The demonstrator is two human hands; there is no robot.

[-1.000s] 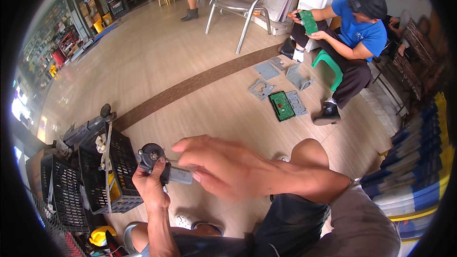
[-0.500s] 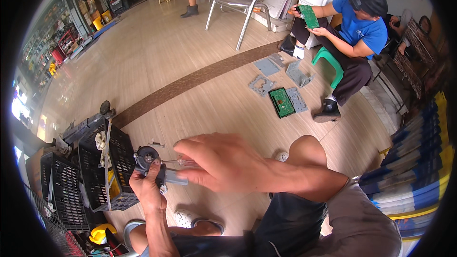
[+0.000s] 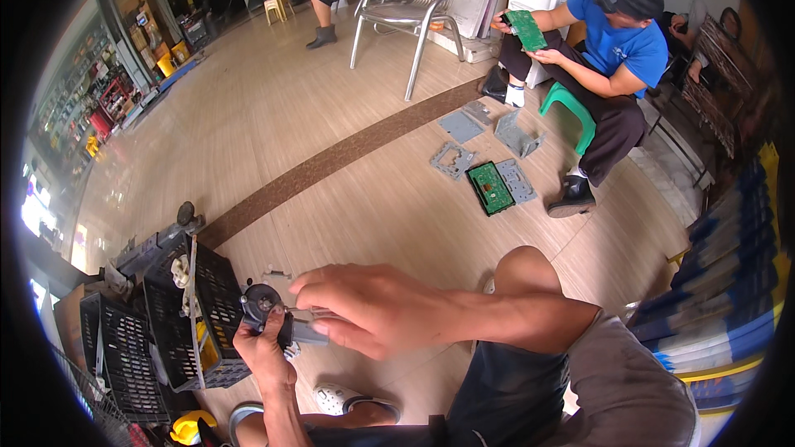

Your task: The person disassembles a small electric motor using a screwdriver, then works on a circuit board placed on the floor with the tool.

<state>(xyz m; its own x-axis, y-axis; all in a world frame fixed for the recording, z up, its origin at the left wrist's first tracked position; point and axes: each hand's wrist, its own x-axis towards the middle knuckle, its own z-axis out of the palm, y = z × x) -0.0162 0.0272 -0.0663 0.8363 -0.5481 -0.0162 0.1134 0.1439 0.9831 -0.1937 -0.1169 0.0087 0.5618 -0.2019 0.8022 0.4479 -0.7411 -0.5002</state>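
My left hand (image 3: 263,358) is closed around a dark, round, motor-like part (image 3: 260,300), its thumb pressed against the side. A flat grey piece (image 3: 308,334) juts out from the part toward my right hand. In the closed fingers of my right hand (image 3: 385,306) is a screwdriver (image 3: 315,313) with a clear handle, mostly covered by those fingers. Its shaft points left at the part; whether the tip sits in a screw is hidden by my left thumb.
Black plastic crates (image 3: 217,298) stand left of my hands, and a small metal bracket (image 3: 277,273) lies on the floor beyond them. Ahead are a green circuit board (image 3: 492,188) and grey metal plates (image 3: 460,126). A seated co-worker (image 3: 621,54) holds another green board.
The view has shifted slightly, moving my hands and the crates a little down and right in the picture. Both hands keep their hold on the part and the screwdriver.
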